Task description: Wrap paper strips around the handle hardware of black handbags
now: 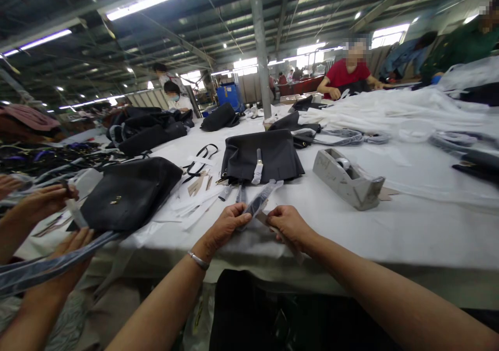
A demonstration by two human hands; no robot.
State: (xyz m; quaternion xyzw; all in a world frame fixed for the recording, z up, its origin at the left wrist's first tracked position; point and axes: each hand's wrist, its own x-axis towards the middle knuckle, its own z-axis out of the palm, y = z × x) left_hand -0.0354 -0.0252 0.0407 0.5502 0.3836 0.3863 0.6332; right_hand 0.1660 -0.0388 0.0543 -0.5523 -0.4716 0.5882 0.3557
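At the table's front edge, my left hand [226, 225] is closed on a dark bag strap [258, 201] wrapped in see-through plastic. My right hand [291, 225] sits just to its right, fingers pinching a brownish strip [263, 218] that looks like paper or card. The strip's near end hangs below that hand, partly hidden by it. Directly beyond both hands lies a black handbag [242, 156], with a small strap [259, 158] on its front partly wrapped in white. A grey tape dispenser [346, 180] stands to the right of the bag.
At left, a co-worker's hands [42, 201] hold a wrapped strap beside another black bag [132, 192]. Paper scraps [202, 187] and a thin black cord [195, 165] lie between the bags. Wrapped straps [351, 137] and white sheeting [370, 109] cover the right side. A metal post [260, 49] rises behind.
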